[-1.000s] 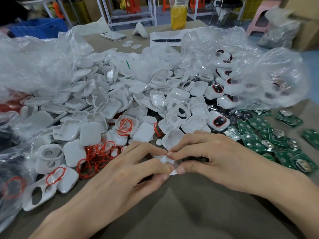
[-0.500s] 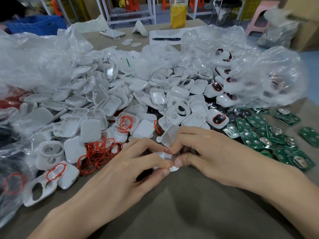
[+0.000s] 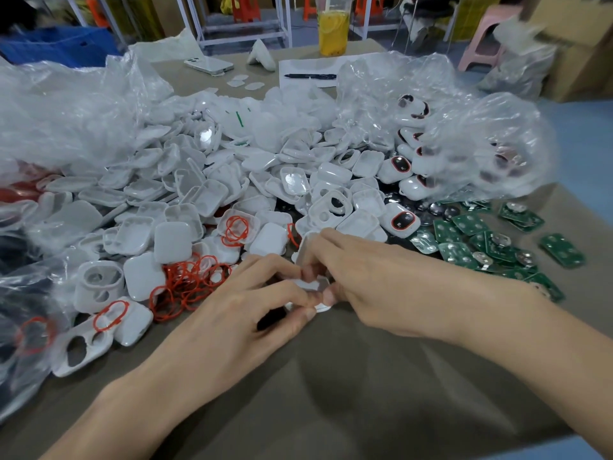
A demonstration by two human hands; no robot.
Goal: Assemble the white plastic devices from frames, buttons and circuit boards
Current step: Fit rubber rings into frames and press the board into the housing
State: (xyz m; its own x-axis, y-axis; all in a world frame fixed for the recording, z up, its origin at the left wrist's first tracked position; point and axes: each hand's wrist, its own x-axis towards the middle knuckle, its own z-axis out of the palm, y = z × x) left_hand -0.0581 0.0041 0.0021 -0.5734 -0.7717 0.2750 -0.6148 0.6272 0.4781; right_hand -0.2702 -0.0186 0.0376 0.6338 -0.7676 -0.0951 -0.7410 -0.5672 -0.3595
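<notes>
Both hands meet at the table's middle around one small white plastic device part [image 3: 315,287]. My left hand [image 3: 245,310] pinches its near side with thumb and fingertips. My right hand [image 3: 374,283] curls over its far side, fingers bent round it; most of the part is hidden. Behind them lies a wide heap of white shells and frames [image 3: 212,200]. Red ring seals [image 3: 189,283] lie loose to the left. Green circuit boards [image 3: 471,244] with coin cells spread to the right. Finished white devices with red-rimmed windows [image 3: 401,222] lie at the heap's right edge.
Crumpled clear plastic bags sit at the back left [image 3: 66,107] and back right [image 3: 481,141], the right one holding finished devices. A phone [image 3: 209,64], a black pen [image 3: 310,76] on paper and a yellow drink cup [image 3: 333,31] stand at the table's far side.
The hands have shifted slightly away from me, toward the heap, still working the same white part; my right fingers now curl further over it.
</notes>
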